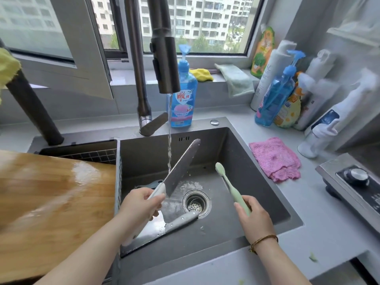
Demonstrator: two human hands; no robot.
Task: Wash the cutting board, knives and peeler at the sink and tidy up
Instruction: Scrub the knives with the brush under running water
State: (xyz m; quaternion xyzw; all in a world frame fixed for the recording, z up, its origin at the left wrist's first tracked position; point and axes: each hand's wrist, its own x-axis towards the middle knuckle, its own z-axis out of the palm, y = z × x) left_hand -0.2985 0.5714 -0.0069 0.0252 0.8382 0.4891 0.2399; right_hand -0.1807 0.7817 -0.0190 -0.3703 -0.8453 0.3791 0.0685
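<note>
My left hand (141,204) grips the pale handle of a knife (182,163), whose grey blade points up and away under the stream from the tap (166,64). My right hand (253,217) holds a light green toothbrush-like brush (228,183), head up, to the right of the blade and apart from it. A second knife (176,222) with a grey handle lies on the sink floor beside the drain (196,203). The wet wooden cutting board (51,202) rests over the left side of the sink (246,165). A blue object shows behind my left hand, mostly hidden.
Blue dish soap bottle (184,99) stands behind the sink. A pink cloth (275,159) lies on the counter at right, with several bottles (287,95) in the corner. A stove (357,186) sits at far right. Yellow and green cloths (236,79) lie on the windowsill.
</note>
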